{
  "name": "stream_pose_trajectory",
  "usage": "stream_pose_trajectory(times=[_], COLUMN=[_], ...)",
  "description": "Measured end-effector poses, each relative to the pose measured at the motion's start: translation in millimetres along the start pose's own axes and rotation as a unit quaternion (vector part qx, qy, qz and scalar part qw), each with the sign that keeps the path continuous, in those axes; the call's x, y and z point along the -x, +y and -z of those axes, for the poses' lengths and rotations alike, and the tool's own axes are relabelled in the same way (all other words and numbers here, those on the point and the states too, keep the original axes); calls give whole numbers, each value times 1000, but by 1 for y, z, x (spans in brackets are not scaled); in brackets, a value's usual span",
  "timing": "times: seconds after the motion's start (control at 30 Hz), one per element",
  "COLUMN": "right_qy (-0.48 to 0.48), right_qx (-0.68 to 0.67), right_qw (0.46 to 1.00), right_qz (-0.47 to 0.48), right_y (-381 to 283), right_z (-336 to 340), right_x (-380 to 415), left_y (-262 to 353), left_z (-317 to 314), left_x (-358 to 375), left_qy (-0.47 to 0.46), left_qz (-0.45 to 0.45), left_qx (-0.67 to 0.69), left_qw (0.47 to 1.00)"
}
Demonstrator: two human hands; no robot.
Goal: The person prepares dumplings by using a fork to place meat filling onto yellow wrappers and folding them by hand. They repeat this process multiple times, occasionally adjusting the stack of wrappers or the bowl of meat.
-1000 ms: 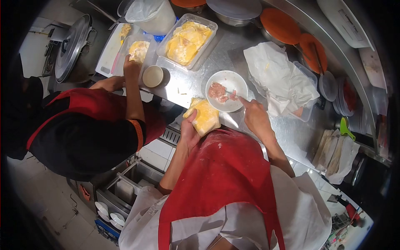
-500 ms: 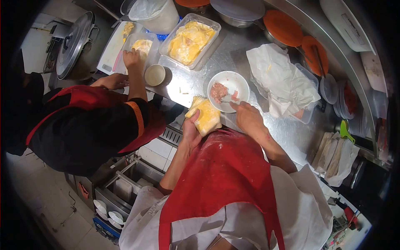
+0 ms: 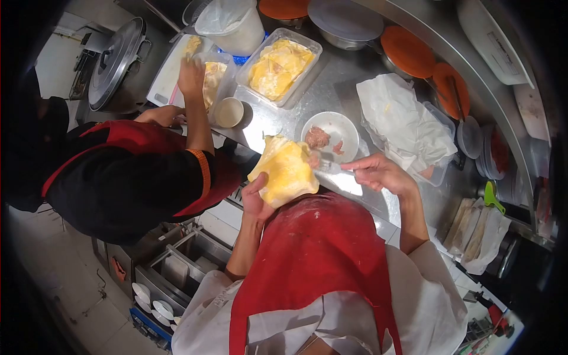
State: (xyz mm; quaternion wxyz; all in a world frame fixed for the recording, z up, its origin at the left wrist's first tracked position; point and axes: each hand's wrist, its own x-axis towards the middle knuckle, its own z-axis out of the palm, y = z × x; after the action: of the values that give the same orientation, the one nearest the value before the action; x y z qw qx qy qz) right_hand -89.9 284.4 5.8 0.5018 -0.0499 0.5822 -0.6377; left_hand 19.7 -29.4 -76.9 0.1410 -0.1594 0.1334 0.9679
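Observation:
My left hand (image 3: 256, 200) is closed around a stack of thin yellow dough wrappers (image 3: 284, 170), dusted with flour, above the table's front edge. The thumb presses on the top of the stack. In my right hand (image 3: 381, 173) is a flat-bladed spatula (image 3: 332, 168), pointing left. A small dab of pink minced meat (image 3: 314, 160) sits at its tip, close to the stack's right edge; whether it touches cannot be made out. Just beyond, a white bowl (image 3: 353, 125) holds more minced meat (image 3: 318, 137).
On the left a co-worker's hand (image 3: 191, 77) is over a container of filled yellow pieces (image 3: 213, 83). Nearby stand a cup (image 3: 229, 112), a tub of yellow dumplings (image 3: 281, 70) and a white bucket (image 3: 229, 26). Crumpled white paper (image 3: 405, 121) lies at right.
My right hand has lifted the spatula out of the bowl and moved it beside the wrappers, with meat on its tip. The wrapper stack is tilted flatter. The co-worker's hand has risen.

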Motion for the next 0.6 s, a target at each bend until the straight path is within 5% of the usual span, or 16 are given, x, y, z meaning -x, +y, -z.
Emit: stream_pose_trajectory(times=[0.3, 0.4, 0.6], right_qy=[70, 137, 109], right_qx=[162, 179, 158], right_qw=[978, 971, 979], right_qz=[111, 81, 67], right_y=[-13, -12, -19], right_z=[-18, -29, -31], right_x=[10, 14, 16], left_y=[-6, -7, -10], left_z=[-24, -25, -23], left_x=[-11, -11, -10], left_qy=[-61, -62, -65], left_qz=[23, 27, 32], left_qx=[-39, -46, -49], left_qw=[997, 997, 996])
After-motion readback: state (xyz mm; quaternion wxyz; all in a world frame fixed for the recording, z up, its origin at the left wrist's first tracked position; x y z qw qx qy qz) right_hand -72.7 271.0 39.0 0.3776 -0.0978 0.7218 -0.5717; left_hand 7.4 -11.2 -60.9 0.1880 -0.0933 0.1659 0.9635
